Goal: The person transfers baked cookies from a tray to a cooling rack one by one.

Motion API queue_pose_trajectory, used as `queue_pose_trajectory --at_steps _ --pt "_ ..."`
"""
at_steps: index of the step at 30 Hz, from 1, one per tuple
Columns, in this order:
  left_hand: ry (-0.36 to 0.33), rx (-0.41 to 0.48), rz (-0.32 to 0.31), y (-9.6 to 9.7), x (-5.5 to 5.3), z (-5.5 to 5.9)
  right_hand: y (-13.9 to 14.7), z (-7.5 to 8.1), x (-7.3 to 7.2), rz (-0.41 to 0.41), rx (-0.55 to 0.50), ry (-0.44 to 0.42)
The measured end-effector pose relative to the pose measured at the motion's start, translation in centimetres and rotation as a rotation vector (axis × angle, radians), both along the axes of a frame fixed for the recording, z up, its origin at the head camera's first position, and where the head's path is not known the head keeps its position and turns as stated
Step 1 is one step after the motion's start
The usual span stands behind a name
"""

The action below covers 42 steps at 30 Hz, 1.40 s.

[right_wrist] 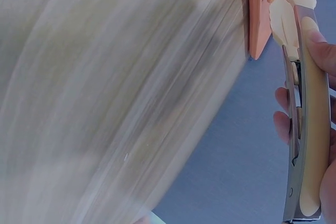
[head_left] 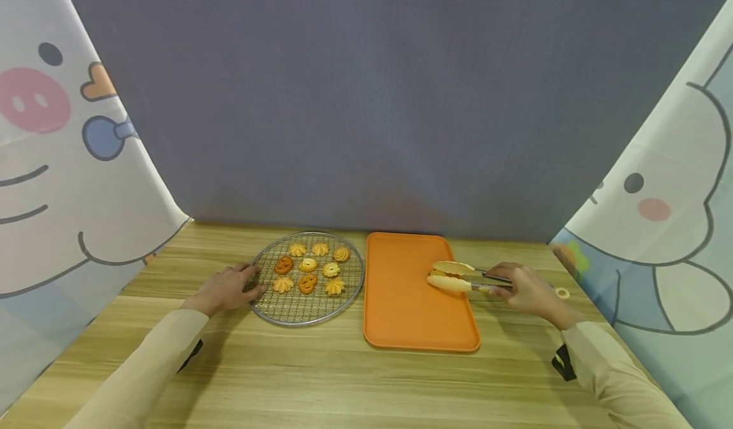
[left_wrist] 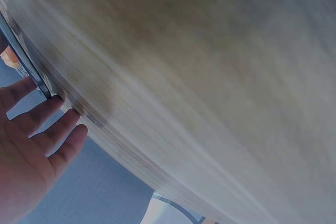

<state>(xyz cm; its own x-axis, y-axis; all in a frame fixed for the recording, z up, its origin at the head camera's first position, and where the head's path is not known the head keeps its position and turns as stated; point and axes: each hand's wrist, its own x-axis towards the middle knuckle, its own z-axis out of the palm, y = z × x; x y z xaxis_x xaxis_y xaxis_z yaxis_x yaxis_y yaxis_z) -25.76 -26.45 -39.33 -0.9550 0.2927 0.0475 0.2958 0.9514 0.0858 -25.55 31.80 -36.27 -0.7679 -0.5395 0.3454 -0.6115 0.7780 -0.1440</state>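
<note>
My right hand [head_left: 532,292] grips metal tongs [head_left: 449,283] with cream tips and handle covers. The tips lie over the right part of an orange tray [head_left: 412,321], and a brownish cookie [head_left: 438,273] shows between them, mostly hidden. In the right wrist view, thumb and fingers wrap the tongs' handle [right_wrist: 311,124]. My left hand [head_left: 229,287] rests at the left rim of a round wire rack [head_left: 294,311], its fingers spread and relaxed at the metal edge. On the rack lie several pale piped cookies [head_left: 335,286] and two brown pretzel-shaped cookies [head_left: 307,283].
Rack and tray stand side by side on a wood-grain table [head_left: 321,378]. A grey fabric panel [head_left: 366,111] rises behind them. Printed cartoon curtains [head_left: 658,181] flank the table on both sides. A small cream ring [head_left: 563,293] shows behind the right wrist.
</note>
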Motion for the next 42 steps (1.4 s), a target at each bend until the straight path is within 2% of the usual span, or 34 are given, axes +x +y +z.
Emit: queue_pose_trajectory --at_steps 8,12,16,24,31,42 --pt "0.001 0.012 -0.012 -0.2 0.2 0.1 -0.6 0.2 -0.1 0.024 -0.02 0.04" --pt "0.023 0.013 -0.027 -0.4 0.1 -0.2 -1.2 0.2 -0.2 0.047 -0.02 0.048" --pt "0.001 0.019 -0.015 -0.2 0.1 0.0 -1.9 0.2 -0.4 0.063 -0.01 0.063" --pt "0.026 0.006 -0.028 -0.2 0.2 -0.1 -3.5 0.1 -0.6 0.072 0.017 0.048" --pt "-0.007 0.0 -0.005 0.0 0.2 0.0 -5.4 0.4 -0.8 0.098 0.009 0.04" --pt "-0.01 -0.012 -0.004 0.1 0.2 0.0 -8.9 1.0 -0.7 0.141 0.041 0.035"
